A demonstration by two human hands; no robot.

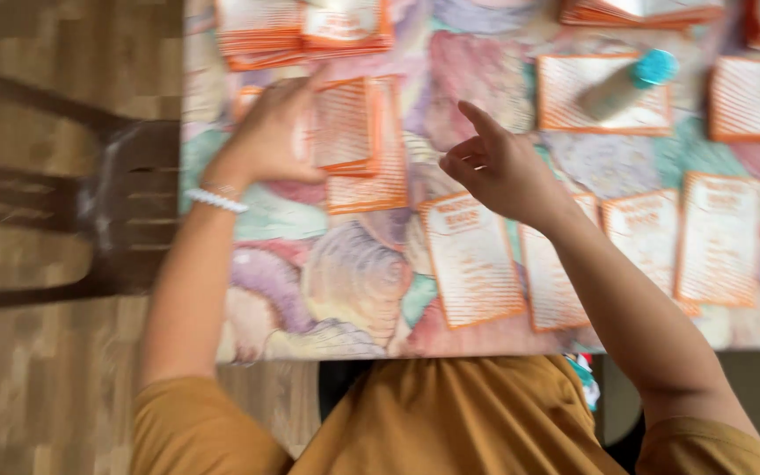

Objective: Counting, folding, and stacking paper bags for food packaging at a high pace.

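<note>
Left fingers (296,92) spread flat and pressed onto a small stack of orange-bordered cards (349,127), left hand (266,136) covering the stack's near-left corner, a white bead bracelet (215,200) at the wrist. Right fingers (477,119) loosely curled, forefinger raised and pointing away, holding nothing; right hand (499,167) poised over bare cloth between the stack and a row of single cards (472,259) laid side by side along the near edge.

Tabletop (345,290) covered in a pastel shell-pattern cloth, its left edge running just beside a dark plastic chair (125,207) on wood-look flooring; near edge close against the mustard-yellow shirt. Open cloth at the near-left corner and in the middle.

No container seen apart from a capped bottle (626,84) with a teal lid, lying on its side across a card; contents not discernible.

Further card stacks (301,31) along the far edge cut off by the frame. Everything blurred; print on the cards unreadable.
</note>
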